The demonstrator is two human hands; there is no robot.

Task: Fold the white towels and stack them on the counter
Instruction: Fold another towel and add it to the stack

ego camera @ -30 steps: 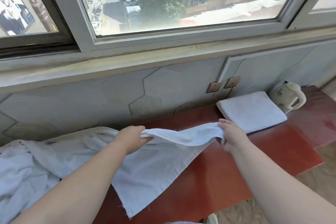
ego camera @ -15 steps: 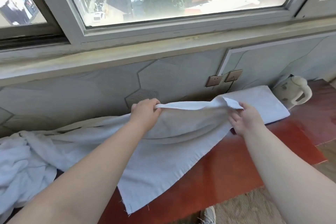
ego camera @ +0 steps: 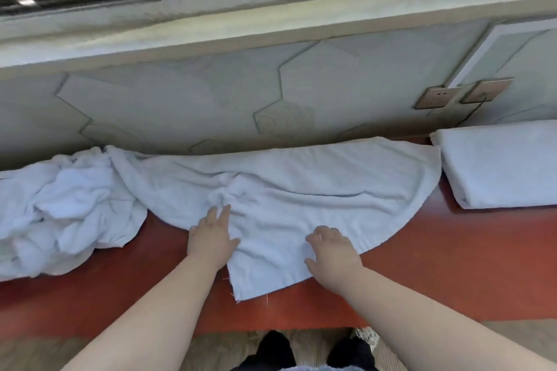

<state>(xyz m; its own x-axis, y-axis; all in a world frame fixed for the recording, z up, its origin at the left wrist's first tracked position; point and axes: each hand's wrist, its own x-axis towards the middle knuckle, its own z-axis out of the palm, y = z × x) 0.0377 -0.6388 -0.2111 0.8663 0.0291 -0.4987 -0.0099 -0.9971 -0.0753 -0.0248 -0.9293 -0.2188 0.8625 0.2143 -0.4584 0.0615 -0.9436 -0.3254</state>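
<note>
- We press left hand [ego camera: 211, 238] and right hand [ego camera: 333, 253] flat on the towel [ego camera: 301, 199], gripping nothing.
- Left of them, a crumpled pile [ego camera: 60, 205]; right, a folded towel [ego camera: 497, 166] below sockets [ego camera: 434, 98].

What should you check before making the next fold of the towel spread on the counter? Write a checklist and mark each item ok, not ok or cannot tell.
1. The spread towel lies wholly on the counter: ok.
2. Its surface is smooth: not ok, creases bunch just beyond the left hand.
3. Both hands are on it: ok, the left hand rests at its near left edge and the right hand near its front corner.
4. Its left end is free of the crumpled pile: cannot tell, the two meet there.
5. A place to stack is ready: ok, a folded towel lies on the counter to the right.
</note>
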